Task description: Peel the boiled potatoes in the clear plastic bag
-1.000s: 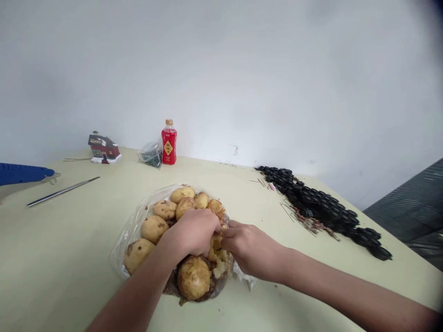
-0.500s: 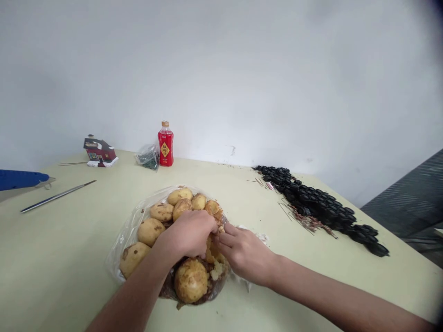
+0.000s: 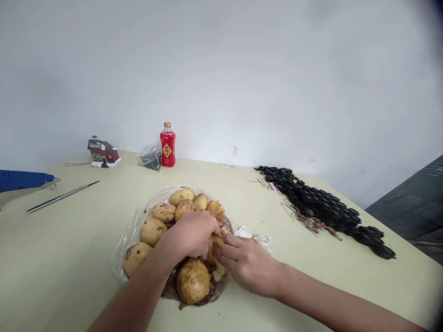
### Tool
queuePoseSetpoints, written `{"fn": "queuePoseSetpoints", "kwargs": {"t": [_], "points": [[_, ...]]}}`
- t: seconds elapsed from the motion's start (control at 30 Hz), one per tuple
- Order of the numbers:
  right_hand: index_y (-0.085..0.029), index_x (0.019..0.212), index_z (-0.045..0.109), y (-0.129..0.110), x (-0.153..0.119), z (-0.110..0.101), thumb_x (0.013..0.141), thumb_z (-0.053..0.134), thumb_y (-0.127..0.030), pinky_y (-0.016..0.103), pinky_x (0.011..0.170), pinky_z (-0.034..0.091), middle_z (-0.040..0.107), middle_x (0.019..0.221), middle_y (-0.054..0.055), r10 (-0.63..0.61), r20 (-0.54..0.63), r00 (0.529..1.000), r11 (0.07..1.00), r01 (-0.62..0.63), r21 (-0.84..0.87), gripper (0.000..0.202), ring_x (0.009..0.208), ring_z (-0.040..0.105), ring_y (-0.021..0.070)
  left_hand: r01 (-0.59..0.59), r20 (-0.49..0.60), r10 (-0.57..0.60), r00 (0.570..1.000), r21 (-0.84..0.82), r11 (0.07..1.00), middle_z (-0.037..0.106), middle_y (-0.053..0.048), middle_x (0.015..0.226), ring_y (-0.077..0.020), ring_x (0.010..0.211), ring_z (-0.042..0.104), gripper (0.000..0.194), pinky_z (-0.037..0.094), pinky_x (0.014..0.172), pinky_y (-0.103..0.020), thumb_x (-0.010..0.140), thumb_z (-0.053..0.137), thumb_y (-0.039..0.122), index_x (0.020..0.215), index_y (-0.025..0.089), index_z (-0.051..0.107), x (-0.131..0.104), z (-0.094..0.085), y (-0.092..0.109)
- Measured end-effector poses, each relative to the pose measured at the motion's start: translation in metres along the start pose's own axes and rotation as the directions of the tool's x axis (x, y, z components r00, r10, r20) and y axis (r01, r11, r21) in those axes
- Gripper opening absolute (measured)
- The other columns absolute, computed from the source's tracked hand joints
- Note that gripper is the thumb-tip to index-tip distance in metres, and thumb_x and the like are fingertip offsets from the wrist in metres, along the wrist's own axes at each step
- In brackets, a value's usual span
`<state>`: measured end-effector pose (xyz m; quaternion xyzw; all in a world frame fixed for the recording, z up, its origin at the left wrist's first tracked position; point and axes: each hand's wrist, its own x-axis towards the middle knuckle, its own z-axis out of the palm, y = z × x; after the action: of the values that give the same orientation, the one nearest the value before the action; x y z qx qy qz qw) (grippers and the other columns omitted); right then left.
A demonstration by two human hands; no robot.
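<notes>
Several yellow-brown potatoes (image 3: 154,231) lie in a clear plastic bag (image 3: 121,249) at the front middle of the table. My left hand (image 3: 195,233) reaches over them from the left, its fingers curled down onto a partly peeled potato (image 3: 215,248). From the right, my right hand (image 3: 247,263) bends its fingers in against the same potato, thumb and fingertips pressed together. Whatever lies between those fingertips is hidden. Nearest me sits a round potato (image 3: 193,281) with rough brown patches. Crumpled white tissue (image 3: 243,232) lies just past my right hand.
At the left are a blue glue gun (image 3: 27,180), a slim brush (image 3: 62,196) and a small model house (image 3: 104,153). A red drink bottle (image 3: 168,146) stands beside a small clear bag (image 3: 150,159) near the wall. Black round pieces (image 3: 321,200) and thin wires spread along the right.
My right hand has shifted slightly down and right, and more of the tissue and the partly peeled potato shows. The left hand stays over the potatoes. The whole view has moved a little.
</notes>
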<state>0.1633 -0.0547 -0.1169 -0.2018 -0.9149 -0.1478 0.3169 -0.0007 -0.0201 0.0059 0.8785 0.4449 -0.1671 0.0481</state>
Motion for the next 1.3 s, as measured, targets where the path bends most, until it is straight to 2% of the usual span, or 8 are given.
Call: {"fn": "queuePoseSetpoints", "kwargs": {"t": [0.17,0.3,0.4,0.53,0.73,0.97,1.2,1.3], "points": [[-0.011,0.085,0.065,0.001,-0.010,-0.013,0.099,0.040,-0.004,0.031,0.065,0.041,0.059,0.078,0.009,0.017,0.104,0.994,0.999,-0.021,0.034,0.029,0.073,0.044,0.0191,-0.014,-0.020,0.014,1.000,0.005,1.000,0.078,-0.006,0.106,-0.0298,0.106,0.070,0.054,0.054,0.089,-0.038,0.066,0.083,0.016,0.117,0.033,0.079,0.000,0.003,-0.002],[-0.012,0.084,0.064,-0.002,-0.006,-0.003,0.103,0.040,-0.007,0.031,0.063,0.039,0.057,0.077,0.009,0.078,0.003,0.997,0.994,-0.077,-0.079,0.031,0.075,0.047,0.0196,0.004,-0.018,-0.004,1.000,0.020,1.000,0.078,-0.007,0.107,-0.0300,0.106,0.070,0.058,0.053,0.088,-0.038,0.065,0.084,0.017,0.120,0.033,0.077,0.001,0.003,-0.002],[-0.013,0.083,0.064,-0.005,-0.005,-0.003,0.101,0.043,-0.005,0.031,0.063,0.039,0.059,0.078,0.008,0.035,0.009,0.999,0.999,-0.035,-0.023,0.028,0.076,0.047,0.0196,0.012,-0.019,-0.012,1.000,-0.003,1.000,0.078,-0.005,0.102,-0.0288,0.103,0.071,0.054,0.053,0.087,-0.036,0.063,0.086,0.017,0.114,0.033,0.079,0.001,0.003,-0.002],[-0.013,0.081,0.062,-0.005,-0.013,-0.017,0.094,0.044,-0.002,0.032,0.063,0.039,0.058,0.077,0.008,0.042,0.149,0.988,0.999,-0.046,0.024,0.025,0.073,0.044,0.0192,-0.006,-0.015,0.007,1.000,0.016,1.000,0.077,-0.006,0.111,-0.0297,0.108,0.070,0.057,0.052,0.090,-0.038,0.064,0.089,0.021,0.118,0.033,0.078,0.000,0.002,-0.002],[-0.012,0.082,0.064,-0.013,-0.015,-0.007,0.098,0.043,-0.005,0.033,0.059,0.034,0.057,0.077,0.009,0.136,-0.009,0.991,0.982,-0.136,-0.132,0.027,0.072,0.044,0.0210,0.015,0.003,-0.015,1.000,0.031,0.999,0.076,-0.007,0.116,-0.0283,0.112,0.068,0.062,0.051,0.093,-0.037,0.065,0.090,0.025,0.124,0.033,0.075,0.000,0.001,0.000],[-0.016,0.073,0.054,-0.024,-0.014,-0.001,0.085,0.045,0.002,0.030,0.060,0.033,0.053,0.070,0.005,0.337,-0.055,0.940,0.941,-0.333,0.064,0.023,0.068,0.043,0.0182,0.019,0.017,-0.019,1.000,0.019,1.000,0.076,-0.006,0.114,-0.0287,0.111,0.068,0.058,0.050,0.094,-0.037,0.068,0.088,0.022,0.123,0.032,0.076,-0.002,-0.001,0.002],[-0.016,0.073,0.054,-0.024,-0.013,-0.014,0.085,0.044,0.003,0.031,0.059,0.030,0.057,0.071,0.005,0.287,0.003,0.958,0.951,-0.285,0.123,0.025,0.068,0.042,0.0182,-0.005,0.002,0.005,1.000,0.026,1.000,0.076,-0.008,0.115,-0.0305,0.110,0.068,0.058,0.052,0.091,-0.039,0.068,0.087,0.022,0.124,0.033,0.076,0.000,0.002,-0.001],[-0.016,0.074,0.055,-0.028,-0.015,-0.024,0.088,0.042,0.001,0.032,0.058,0.030,0.055,0.069,0.005,0.345,-0.051,0.937,0.936,-0.339,0.094,0.026,0.066,0.042,0.0185,-0.003,0.002,0.003,1.000,0.026,1.000,0.076,-0.008,0.115,-0.0309,0.111,0.068,0.059,0.052,0.092,-0.040,0.067,0.087,0.020,0.123,0.033,0.076,0.000,0.003,-0.001]]}}
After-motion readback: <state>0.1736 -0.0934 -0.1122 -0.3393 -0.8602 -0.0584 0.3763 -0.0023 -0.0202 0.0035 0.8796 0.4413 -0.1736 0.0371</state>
